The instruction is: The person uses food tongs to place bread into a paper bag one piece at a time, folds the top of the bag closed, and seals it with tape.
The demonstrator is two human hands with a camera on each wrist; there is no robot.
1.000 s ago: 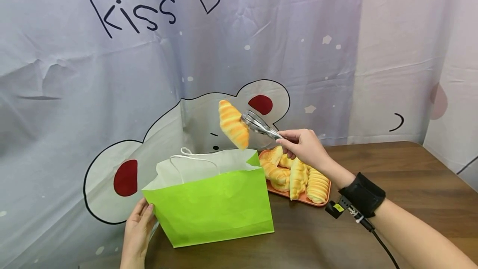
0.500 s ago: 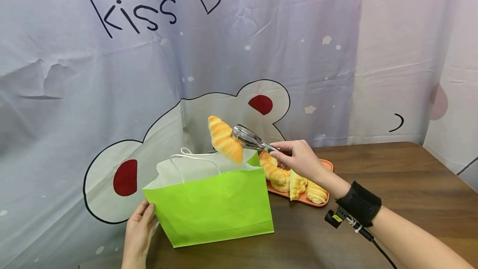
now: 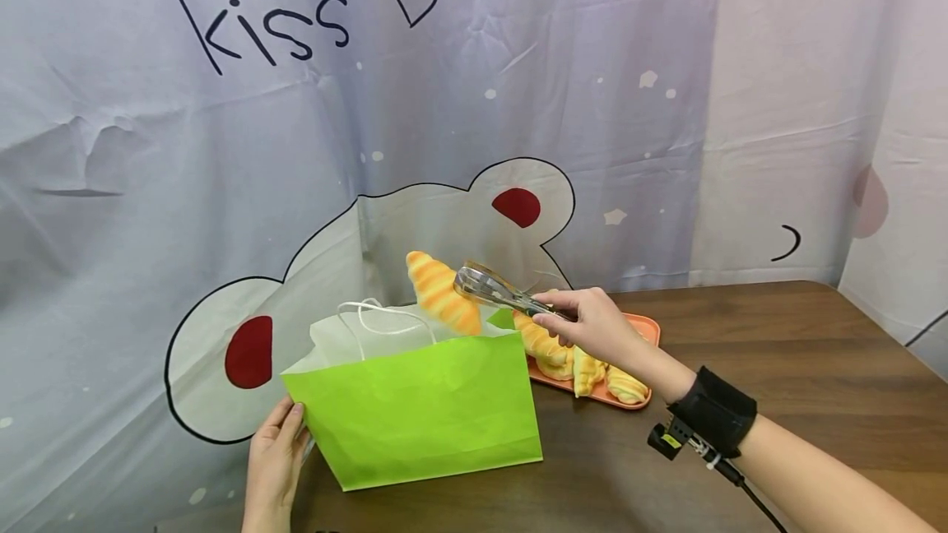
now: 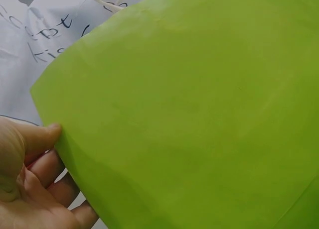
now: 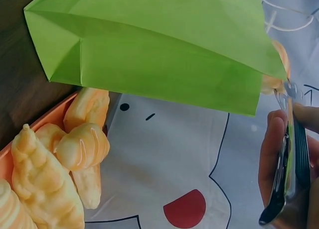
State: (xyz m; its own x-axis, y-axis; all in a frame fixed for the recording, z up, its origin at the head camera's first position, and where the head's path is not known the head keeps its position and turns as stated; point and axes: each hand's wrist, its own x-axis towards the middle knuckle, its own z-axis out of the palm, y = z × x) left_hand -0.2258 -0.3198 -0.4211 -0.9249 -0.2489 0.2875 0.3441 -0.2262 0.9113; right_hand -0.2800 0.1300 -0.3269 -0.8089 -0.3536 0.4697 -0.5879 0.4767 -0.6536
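My right hand (image 3: 592, 323) grips a pair of metal tongs (image 3: 498, 288), whose tips pinch a striped croissant (image 3: 442, 293). The croissant hangs tilted at the mouth of a bright green paper bag (image 3: 418, 410), its lower end behind the front rim. In the right wrist view the tongs (image 5: 289, 159) lie along the fingers, and the bag hides most of the croissant. At the bag's left edge, my left hand (image 3: 272, 463) pinches the paper. The left wrist view shows the thumb (image 4: 42, 138) on the front of that edge, the other fingers behind it.
Right of the bag, an orange tray (image 3: 643, 329) holds several breads (image 5: 47, 181), partly hidden by my right hand. White cord handles (image 3: 385, 317) stand up from the bag's mouth. A printed curtain (image 3: 592, 105) hangs behind the wooden table (image 3: 770, 352).
My right hand has come down and slightly left, lowering the croissant in the tongs from above the bag to its mouth. My left hand and the bag have hardly moved.
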